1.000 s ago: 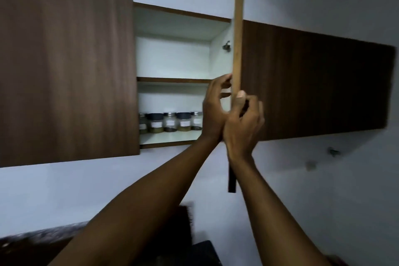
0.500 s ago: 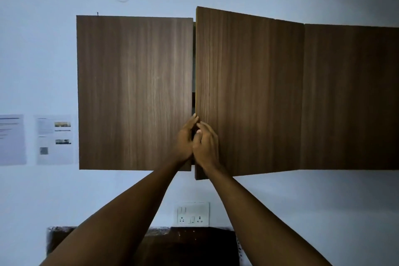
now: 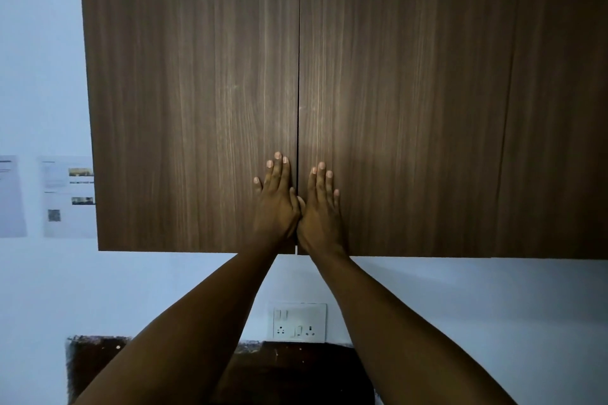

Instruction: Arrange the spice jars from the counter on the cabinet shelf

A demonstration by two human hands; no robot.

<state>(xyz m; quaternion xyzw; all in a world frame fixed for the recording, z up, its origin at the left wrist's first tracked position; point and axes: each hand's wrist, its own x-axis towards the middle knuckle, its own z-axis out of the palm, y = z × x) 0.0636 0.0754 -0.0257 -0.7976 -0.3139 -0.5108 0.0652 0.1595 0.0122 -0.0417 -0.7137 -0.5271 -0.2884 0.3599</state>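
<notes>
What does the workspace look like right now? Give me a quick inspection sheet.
Surface: dark speckled counter shows at the bottom edge, mostly hidden behind the forearms; nothing seen on it.
Job's things: spice jars not in view; the left cabinet door and middle cabinet door are both shut, with a thin seam between them.
Clutter: nothing seen.
Hands: left hand lies flat on the left door, right hand flat on the middle door, both open and empty, thumbs touching at the seam.
Cables: nothing seen.
Surroundings: pale wall, switch and socket plate below the cabinet, printed sheets taped at left, a third cabinet door at right.
</notes>
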